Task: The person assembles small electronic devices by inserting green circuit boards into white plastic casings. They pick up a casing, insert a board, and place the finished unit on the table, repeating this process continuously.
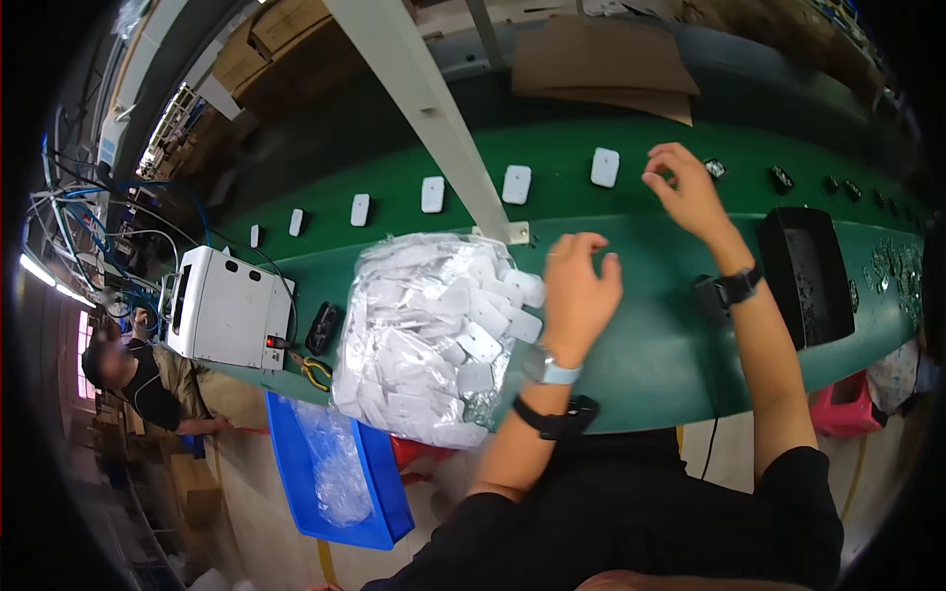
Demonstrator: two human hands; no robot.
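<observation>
Green desk mid-scene, brown cardboard sheets at one o'clock; head view. Left hand: thumb wide of fingers, nothing seen held, palm hidden; clear bag of loose white covers just beside, at its nine o'clock. Right hand: curled, narrow gap, apparently empty; nearest laid-out cover at its nine, black tray at four. Handling judgement: lift covers singly by edges, avoid snagging film, don't nudge the spaced row.
</observation>
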